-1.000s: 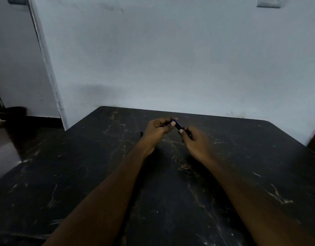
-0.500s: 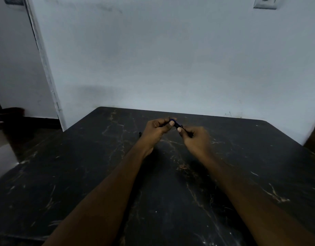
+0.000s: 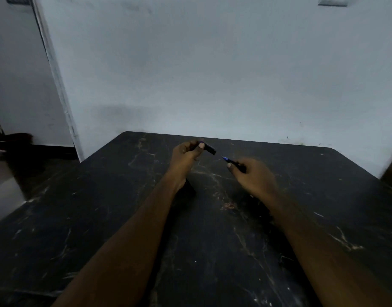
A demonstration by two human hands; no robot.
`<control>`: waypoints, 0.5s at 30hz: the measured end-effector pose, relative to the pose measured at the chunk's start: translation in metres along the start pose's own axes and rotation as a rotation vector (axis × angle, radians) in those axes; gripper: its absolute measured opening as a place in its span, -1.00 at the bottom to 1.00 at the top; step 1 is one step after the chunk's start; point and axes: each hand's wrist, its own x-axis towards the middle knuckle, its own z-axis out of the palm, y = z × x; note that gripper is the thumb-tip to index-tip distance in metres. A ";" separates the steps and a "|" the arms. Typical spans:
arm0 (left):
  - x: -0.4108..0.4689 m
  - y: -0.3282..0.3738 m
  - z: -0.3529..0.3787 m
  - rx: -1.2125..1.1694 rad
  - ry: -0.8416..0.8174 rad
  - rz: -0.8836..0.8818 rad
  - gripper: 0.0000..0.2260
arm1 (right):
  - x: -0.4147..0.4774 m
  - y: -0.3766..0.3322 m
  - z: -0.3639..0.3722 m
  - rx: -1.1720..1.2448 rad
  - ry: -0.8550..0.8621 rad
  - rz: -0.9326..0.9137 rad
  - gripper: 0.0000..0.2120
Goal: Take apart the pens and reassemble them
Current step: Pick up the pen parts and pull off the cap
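Note:
My left hand [image 3: 186, 156] pinches a short dark pen cap [image 3: 209, 148] between thumb and fingers, its free end pointing right. My right hand [image 3: 253, 173] grips the dark pen body [image 3: 234, 163], whose blue tip points up and left toward the cap. A small gap separates cap and tip. Both hands hover over the far middle of the black marble table [image 3: 102, 218]. A dark object [image 3: 190, 188] lies on the table under my left wrist, mostly hidden.
The table's far edge meets a pale wall [image 3: 212, 74]. A doorway opening and floor [image 3: 4, 191] lie at the left. A wall switch [image 3: 332, 1] sits at the top right. The light is dim.
The pen was held joined between both hands; now the cap has come off and my hands have moved apart, the right hand drawing the body to the right.

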 end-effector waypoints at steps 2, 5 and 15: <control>0.002 -0.002 -0.004 0.034 0.000 -0.035 -0.81 | -0.001 0.004 -0.004 -0.015 0.015 0.055 -0.77; 0.002 -0.008 -0.003 0.291 -0.085 0.002 -0.79 | -0.001 0.006 -0.005 -0.014 0.030 0.108 -0.78; 0.004 -0.025 0.001 0.976 -0.186 0.166 -0.81 | 0.003 0.003 0.003 0.057 0.005 0.126 -0.87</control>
